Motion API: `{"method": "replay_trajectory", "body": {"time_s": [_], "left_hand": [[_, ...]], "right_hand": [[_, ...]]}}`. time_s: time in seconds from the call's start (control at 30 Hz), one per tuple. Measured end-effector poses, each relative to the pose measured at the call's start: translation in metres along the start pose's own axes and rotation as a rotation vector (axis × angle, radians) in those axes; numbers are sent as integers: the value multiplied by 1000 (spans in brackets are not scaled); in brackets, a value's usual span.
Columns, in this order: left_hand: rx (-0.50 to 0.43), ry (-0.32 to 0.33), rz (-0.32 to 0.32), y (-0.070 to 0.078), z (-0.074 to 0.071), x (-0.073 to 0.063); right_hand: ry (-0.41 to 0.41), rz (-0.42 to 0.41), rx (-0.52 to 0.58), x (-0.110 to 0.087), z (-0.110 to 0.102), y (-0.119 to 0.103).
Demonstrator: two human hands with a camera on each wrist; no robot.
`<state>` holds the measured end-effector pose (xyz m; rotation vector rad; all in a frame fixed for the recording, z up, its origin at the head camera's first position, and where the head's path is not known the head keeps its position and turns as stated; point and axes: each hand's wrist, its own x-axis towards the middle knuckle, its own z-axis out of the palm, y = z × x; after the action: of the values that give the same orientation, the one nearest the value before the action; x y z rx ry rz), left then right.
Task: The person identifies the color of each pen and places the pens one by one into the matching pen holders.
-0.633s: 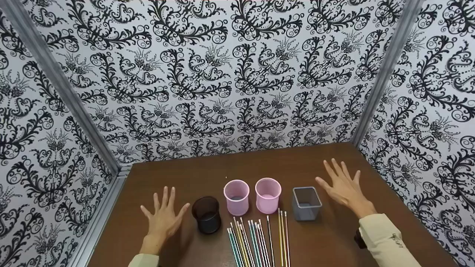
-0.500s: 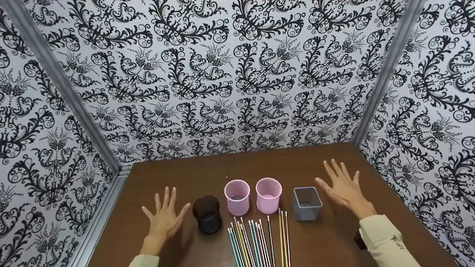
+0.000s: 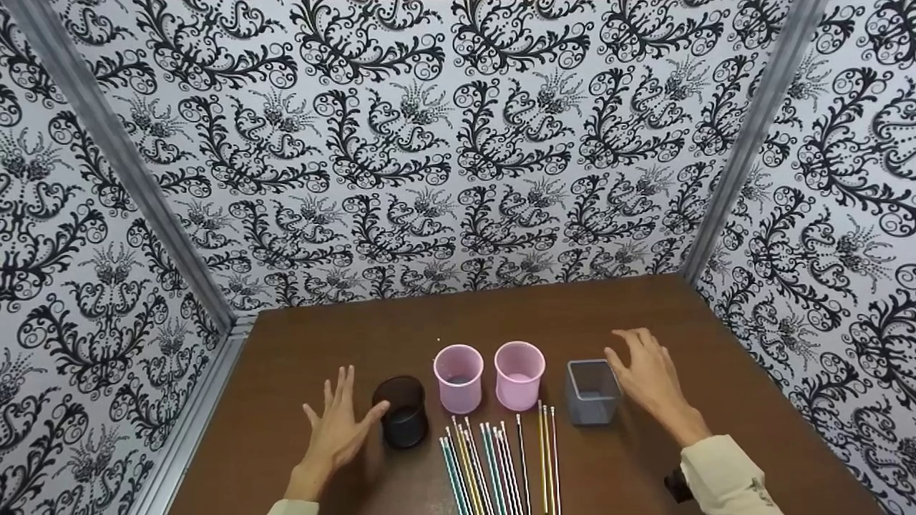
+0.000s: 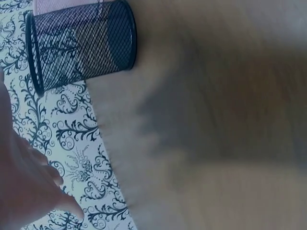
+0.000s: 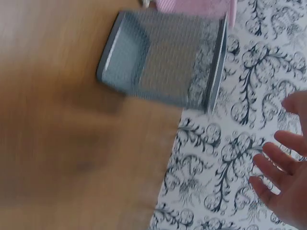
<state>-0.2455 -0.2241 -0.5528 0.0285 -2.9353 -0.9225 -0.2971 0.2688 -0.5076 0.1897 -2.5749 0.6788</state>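
My left hand hovers over the table beside a round black mesh cup, its fingers spread. In the head view the thumb overlaps the cup's rim, but the left wrist view has the hand apart from the mesh cup. At the right, my right hand hangs beside a grey square mesh holder, fingers loosely bent and holding nothing. A gap separates that hand from the holder in the right wrist view. Two pink cups stand upright between them.
Several thin striped pencils with pale ends lie in a loose row on the brown table, in front of the cups. Patterned walls with grey metal posts enclose the table at the back and sides.
My left hand has moved right, towards the black mesh cup. The right hand has come lower and left towards the grey holder, its fingers less spread. Cups and pencils stay in place.
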Motion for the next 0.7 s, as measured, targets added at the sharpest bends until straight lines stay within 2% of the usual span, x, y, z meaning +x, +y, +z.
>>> {"method": "replay_trajectory", "body": {"time_s": [0.17,0.23,0.3,0.43,0.57,0.7], "left_hand": [[-98,-12,23,2,13,-3],[-147,-2,29,2,20,-3],[-217,20,41,3,27,-4],[-376,83,56,4,40,-4],[-505,90,44,4,52,-4],[-529,76,15,3,60,-4]], "right_hand": [[178,-62,112,-13,7,-19],[206,-95,159,-18,10,-26],[190,-113,218,-24,13,-33],[76,-92,311,-40,18,-46],[-84,-54,320,-56,25,-55],[-278,-58,294,-70,35,-57]]}}
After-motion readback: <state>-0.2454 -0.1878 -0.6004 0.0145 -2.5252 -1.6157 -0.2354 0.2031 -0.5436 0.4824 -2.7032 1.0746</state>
